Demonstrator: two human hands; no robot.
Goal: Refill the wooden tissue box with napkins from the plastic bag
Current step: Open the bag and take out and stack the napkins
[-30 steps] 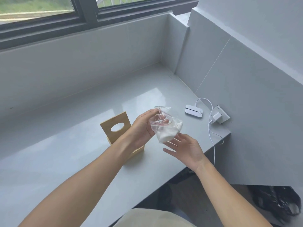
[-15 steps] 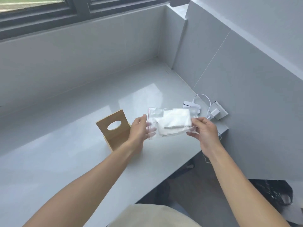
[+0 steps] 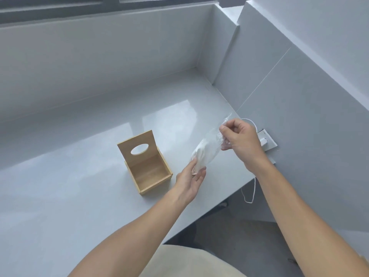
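Note:
The wooden tissue box [image 3: 148, 172] stands on the grey counter [image 3: 69, 196], its lid with an oval hole [image 3: 139, 149] raised upright and its inside bare. To its right, in the air, hangs a clear plastic bag [image 3: 207, 148] with white napkins [image 3: 203, 155] bunched in its lower end. My right hand [image 3: 237, 136] pinches the bag's upper end. My left hand [image 3: 191, 178] grips its lower end from below, just right of the box.
A white wall socket with a charger [image 3: 264, 139] sits behind my right hand, and its white cable [image 3: 250, 194] hangs over the counter's right edge. Grey walls close the counter at the back and right. The floor lies below the front edge.
The bag has turned from level to slanted: my right hand rose with one end, my left hand dropped to the other end. The view tilted down, so the box's inside now shows.

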